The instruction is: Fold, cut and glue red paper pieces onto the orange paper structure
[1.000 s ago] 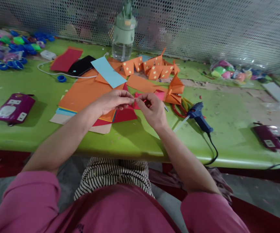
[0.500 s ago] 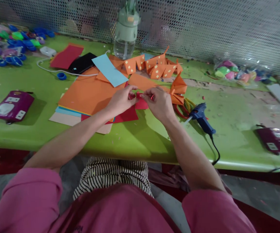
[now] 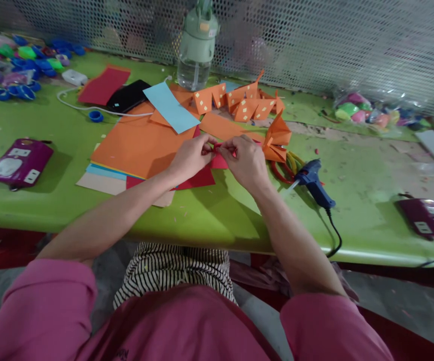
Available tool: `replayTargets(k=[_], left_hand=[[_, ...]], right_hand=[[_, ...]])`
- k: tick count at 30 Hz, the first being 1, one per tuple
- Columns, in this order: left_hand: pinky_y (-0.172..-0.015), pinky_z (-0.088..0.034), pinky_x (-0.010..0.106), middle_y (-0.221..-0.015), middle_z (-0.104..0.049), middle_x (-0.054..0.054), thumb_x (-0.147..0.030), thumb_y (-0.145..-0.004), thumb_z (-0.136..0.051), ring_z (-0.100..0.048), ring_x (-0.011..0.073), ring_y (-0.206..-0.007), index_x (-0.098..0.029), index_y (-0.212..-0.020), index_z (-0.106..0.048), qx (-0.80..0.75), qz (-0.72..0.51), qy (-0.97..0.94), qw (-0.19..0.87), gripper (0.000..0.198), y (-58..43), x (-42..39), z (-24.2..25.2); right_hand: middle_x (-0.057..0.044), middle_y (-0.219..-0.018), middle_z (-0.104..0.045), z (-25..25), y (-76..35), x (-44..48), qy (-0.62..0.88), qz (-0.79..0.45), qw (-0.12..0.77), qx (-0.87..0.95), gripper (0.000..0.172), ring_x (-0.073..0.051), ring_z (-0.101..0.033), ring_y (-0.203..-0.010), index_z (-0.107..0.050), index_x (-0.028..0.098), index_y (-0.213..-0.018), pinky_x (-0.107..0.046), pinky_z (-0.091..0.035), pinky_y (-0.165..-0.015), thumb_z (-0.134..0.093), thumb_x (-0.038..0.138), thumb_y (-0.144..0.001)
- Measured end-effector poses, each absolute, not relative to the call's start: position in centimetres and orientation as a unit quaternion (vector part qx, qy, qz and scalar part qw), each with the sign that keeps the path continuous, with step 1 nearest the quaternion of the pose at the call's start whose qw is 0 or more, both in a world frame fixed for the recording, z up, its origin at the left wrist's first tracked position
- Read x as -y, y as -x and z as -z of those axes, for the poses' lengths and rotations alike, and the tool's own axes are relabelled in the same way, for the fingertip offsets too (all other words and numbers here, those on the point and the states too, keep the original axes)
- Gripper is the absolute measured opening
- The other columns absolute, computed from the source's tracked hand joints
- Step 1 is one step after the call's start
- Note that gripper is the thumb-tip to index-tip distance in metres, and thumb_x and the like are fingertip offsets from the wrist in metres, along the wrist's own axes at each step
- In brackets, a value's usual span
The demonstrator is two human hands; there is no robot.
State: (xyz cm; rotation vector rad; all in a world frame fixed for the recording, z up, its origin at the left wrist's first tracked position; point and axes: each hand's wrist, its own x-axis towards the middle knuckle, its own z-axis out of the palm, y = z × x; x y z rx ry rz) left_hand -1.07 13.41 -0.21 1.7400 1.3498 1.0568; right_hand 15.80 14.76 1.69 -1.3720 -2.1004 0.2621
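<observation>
A small piece of red paper is pinched between the fingertips of both hands, just above the green table. My left hand grips its left side with thumb and forefinger. On the other side, my right hand is closed on it, and the fingers hide much of the paper. Below and left of it lies a sheet of darker red paper, beside a stack topped by an orange sheet. Folded orange paper stands just right of my right hand.
A blue glue gun with a cord lies right of my hands. Behind them are a light blue paper strip, dotted orange paper shapes and a water bottle. Purple power sockets sit at the left; another is at the right.
The red paper has shifted slightly between my fingertips, and its upper edge now looks more covered by them. Both hands stay at nearly the same spot.
</observation>
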Motion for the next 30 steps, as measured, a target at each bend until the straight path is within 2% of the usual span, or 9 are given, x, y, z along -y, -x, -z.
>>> replayTargets(k=[7, 12, 17, 21, 24, 28, 30], left_hand=[[-0.080, -0.051, 0.026, -0.092, -0.075, 0.004, -0.008, -0.085, -0.065, -0.069, 0.0143, -0.086, -0.017, -0.105, -0.067, -0.513, -0.406, -0.675, 0.341, 0.022, 1.0, -13.2, 0.0], [-0.080, -0.049, 0.025, -0.092, -0.074, 0.002, -0.008, -0.084, -0.067, -0.068, 0.0137, -0.086, -0.018, -0.104, -0.067, -0.522, -0.400, -0.672, 0.339, 0.023, 0.9, -13.1, -0.2], [-0.081, -0.050, 0.024, -0.087, -0.071, 0.001, -0.006, -0.083, -0.066, -0.067, 0.0120, -0.084, -0.016, -0.106, -0.064, -0.520, -0.416, -0.633, 0.395, 0.025, 1.1, -13.2, -0.3], [-0.078, -0.051, 0.024, -0.087, -0.068, 0.001, -0.009, -0.084, -0.064, -0.065, 0.0119, -0.082, -0.017, -0.116, -0.063, -0.511, -0.427, -0.623, 0.409, 0.032, 1.5, -13.6, 0.4], [-0.076, -0.052, 0.024, -0.092, -0.068, 0.002, -0.012, -0.084, -0.063, -0.064, 0.0120, -0.080, -0.018, -0.119, -0.062, -0.503, -0.428, -0.634, 0.403, 0.036, 1.7, -13.9, 0.9], [-0.073, -0.051, 0.025, -0.098, -0.070, 0.003, -0.016, -0.086, -0.061, -0.063, 0.0118, -0.075, -0.018, -0.123, -0.061, -0.529, -0.394, -0.650, 0.378, 0.037, 2.3, -13.7, 0.3], [-0.077, -0.050, 0.026, -0.101, -0.072, 0.004, -0.015, -0.086, -0.059, -0.064, 0.0132, -0.079, -0.018, -0.116, -0.064, -0.554, -0.369, -0.668, 0.332, 0.031, 3.2, -13.5, -0.7]], right_hand=[[-0.007, -0.089, -0.069, -1.3, -15.7, -14.7, 0.522, -0.076, 0.294, 0.797, 0.003, -0.020, -0.060, -0.076, -0.063, 0.022, -0.082, -0.033, -0.044, -0.066, -0.064, 0.023, -0.085], [-0.010, -0.094, -0.069, -1.4, -15.3, -14.3, 0.552, -0.049, 0.262, 0.790, 0.006, -0.023, -0.062, -0.080, -0.060, 0.022, -0.085, -0.034, -0.043, -0.065, -0.062, 0.026, -0.089], [-0.008, -0.091, -0.066, -1.3, -16.3, -14.5, 0.543, -0.028, 0.329, 0.772, 0.018, -0.022, -0.058, -0.080, -0.057, 0.024, -0.085, -0.035, -0.044, -0.068, -0.063, 0.040, -0.092], [-0.006, -0.087, -0.064, -1.2, -17.9, -15.0, 0.546, -0.035, 0.354, 0.759, 0.017, -0.021, -0.057, -0.078, -0.056, 0.024, -0.083, -0.035, -0.044, -0.068, -0.065, 0.037, -0.090], [-0.004, -0.081, -0.063, -1.3, -18.5, -15.0, 0.554, -0.060, 0.340, 0.758, 0.017, -0.019, -0.055, -0.072, -0.056, 0.024, -0.078, -0.033, -0.043, -0.066, -0.066, 0.034, -0.086], [-0.004, -0.081, -0.063, -1.8, -18.2, -14.6, 0.521, -0.074, 0.368, 0.767, 0.015, -0.018, -0.055, -0.071, -0.057, 0.024, -0.078, -0.032, -0.043, -0.066, -0.065, 0.034, -0.086], [-0.003, -0.081, -0.063, -2.0, -17.8, -14.3, 0.512, -0.080, 0.374, 0.769, 0.015, -0.017, -0.055, -0.070, -0.057, 0.024, -0.077, -0.031, -0.043, -0.065, -0.066, 0.032, -0.085]])
